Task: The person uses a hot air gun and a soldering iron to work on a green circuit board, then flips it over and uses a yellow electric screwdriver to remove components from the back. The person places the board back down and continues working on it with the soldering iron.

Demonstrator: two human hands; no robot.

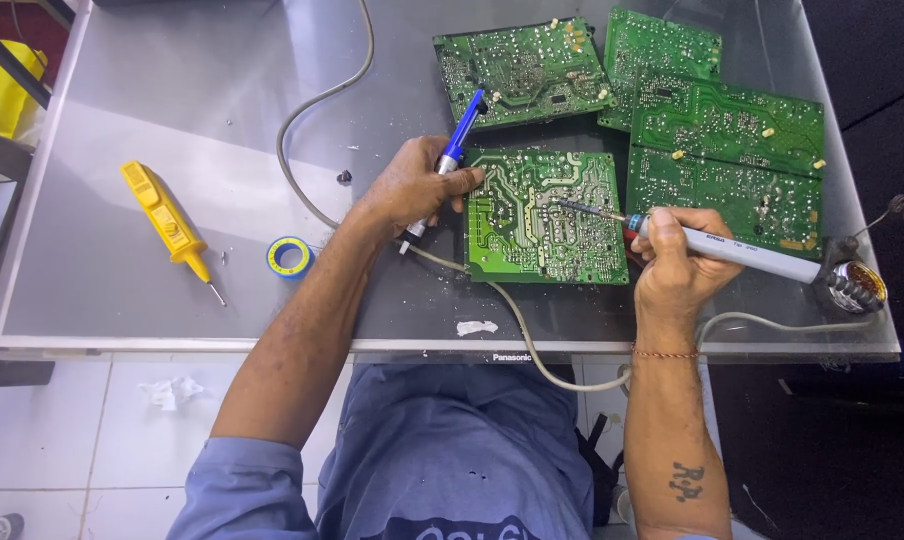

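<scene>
Spreading across the whole view is a grey glass-topped surface (pixel 172 120), and on it the work looks to be mid-way rather than starting or closing: the soldering iron's tip is down on the solder side of one green circuit board (pixel 545 216), which lies near the middle of the surface's near edge, while three more green boards (pixel 727 150) sit grouped toward the far right corner, none of them being touched. I cannot tell how many joints on the central board are already cleared or reworked, so what is left can only be judged as some of this board and possibly the others. A grey cable (pixel 312 120) loops from the far edge round to the near edge. The right hand (pixel 677 265) is closed around the pale grey soldering iron (pixel 732 250), gripping it like a pen, tip touching the board's middle. The left hand (pixel 417 185) is closed round a blue desoldering pump (pixel 459 140), held tilted at the board's left edge, its nozzle hidden by the hand. Toward the left edge lies a yellow tester screwdriver (pixel 167 220), well apart from both hands. A coiled iron stand (pixel 857 285) sits at the right edge. Smallest, a blue-and-yellow roll of tape (pixel 291 257) lies between the screwdriver and the left forearm.
</scene>
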